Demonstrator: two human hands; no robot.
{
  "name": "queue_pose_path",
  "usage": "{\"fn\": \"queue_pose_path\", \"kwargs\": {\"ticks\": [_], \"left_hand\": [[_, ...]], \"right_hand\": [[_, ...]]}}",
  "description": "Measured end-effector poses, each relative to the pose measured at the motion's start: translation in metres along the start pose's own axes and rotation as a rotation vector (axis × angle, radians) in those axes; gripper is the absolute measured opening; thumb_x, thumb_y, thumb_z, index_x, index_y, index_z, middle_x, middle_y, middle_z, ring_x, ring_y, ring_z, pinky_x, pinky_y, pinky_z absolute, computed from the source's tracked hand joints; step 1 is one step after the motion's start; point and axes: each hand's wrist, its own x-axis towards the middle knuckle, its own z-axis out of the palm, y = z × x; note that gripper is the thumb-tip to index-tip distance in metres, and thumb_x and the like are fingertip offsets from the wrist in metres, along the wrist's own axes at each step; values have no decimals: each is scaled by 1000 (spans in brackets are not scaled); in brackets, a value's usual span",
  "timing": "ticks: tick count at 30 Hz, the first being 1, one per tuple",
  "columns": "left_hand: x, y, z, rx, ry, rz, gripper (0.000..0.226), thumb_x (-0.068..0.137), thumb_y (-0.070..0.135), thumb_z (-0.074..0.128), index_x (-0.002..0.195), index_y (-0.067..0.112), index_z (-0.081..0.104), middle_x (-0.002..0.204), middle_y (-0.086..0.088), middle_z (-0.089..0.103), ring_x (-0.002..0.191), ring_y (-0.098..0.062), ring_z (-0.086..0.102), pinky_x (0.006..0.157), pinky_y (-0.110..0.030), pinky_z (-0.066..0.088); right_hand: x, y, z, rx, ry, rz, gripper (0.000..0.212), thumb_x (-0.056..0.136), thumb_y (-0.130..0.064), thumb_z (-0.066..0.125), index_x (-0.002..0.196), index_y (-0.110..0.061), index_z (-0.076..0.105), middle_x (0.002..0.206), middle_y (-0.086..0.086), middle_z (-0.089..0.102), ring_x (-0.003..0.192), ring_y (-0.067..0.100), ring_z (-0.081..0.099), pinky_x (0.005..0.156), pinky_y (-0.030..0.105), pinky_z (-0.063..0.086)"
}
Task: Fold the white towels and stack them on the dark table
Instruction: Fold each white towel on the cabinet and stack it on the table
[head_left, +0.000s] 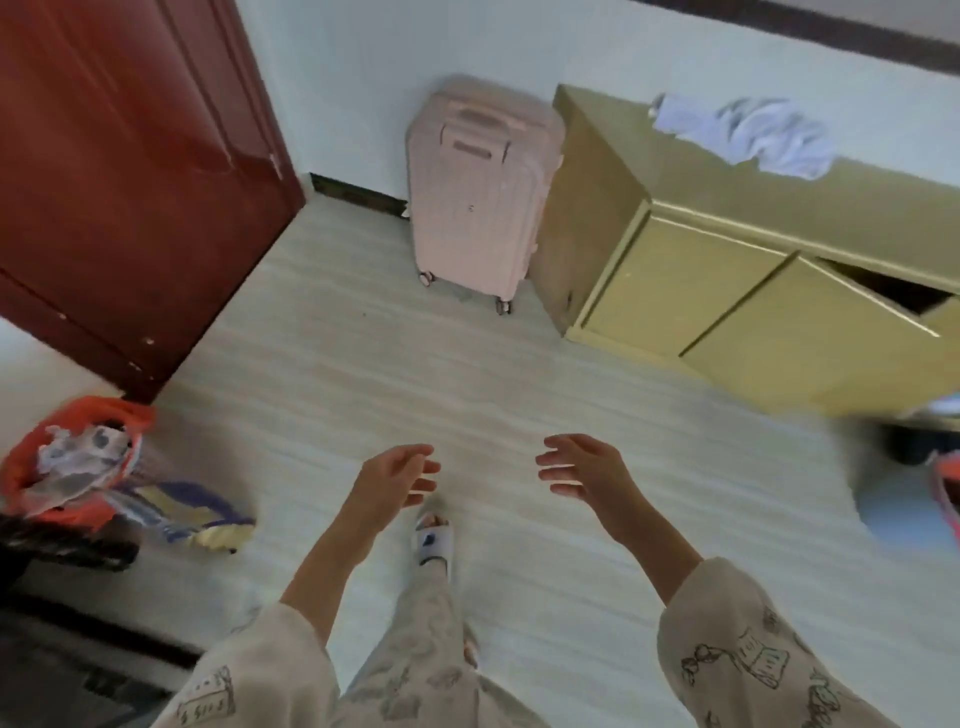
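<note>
A crumpled heap of white cloth (753, 136), likely towels, lies on top of a yellow-green cabinet (727, 270) at the upper right. My left hand (396, 478) and my right hand (584, 467) hover empty over the pale floor in front of me, fingers spread and slightly curled, palms facing each other. Both hands are far from the white cloth. A dark surface (57, 670) shows at the lower left corner; I cannot tell whether it is the dark table.
A pink suitcase (478, 192) stands against the wall beside the cabinet. A dark red door (130, 182) is at the left. An orange bag (72, 462) with cloth and a striped fabric (192, 512) lie on the floor at left. My slippered foot (434, 540) is below my hands.
</note>
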Motion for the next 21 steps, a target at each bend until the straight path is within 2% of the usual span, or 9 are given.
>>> {"fn": "queue_pose_path", "kwargs": {"ticks": [4,13,21], "left_hand": [[62,49,70,60,-94,8,21,96,10,41,107,13,59,98,-4,68,87,-24,65,83,-37,51],[237,190,221,165,-256,48,21,97,10,41,107,13,59,97,-4,67,88,-23,64,84,-36,51],[350,305,333,297,-386,79,16,96,14,45,106,13,57,96,-3,66,83,-16,63,79,-29,51]], "right_hand": [[37,-22,-70,102,93,-6,17,93,-18,52,100,-8,63,88,8,69,77,21,65,70,29,50],[182,-133,-209,263,279,-30,19,95,-18,48,101,-8,62,90,9,68,79,21,65,71,29,51],[285,-223,-311,336,355,-24,18,95,-17,47,95,-10,63,86,7,68,76,20,64,71,30,50]]}}
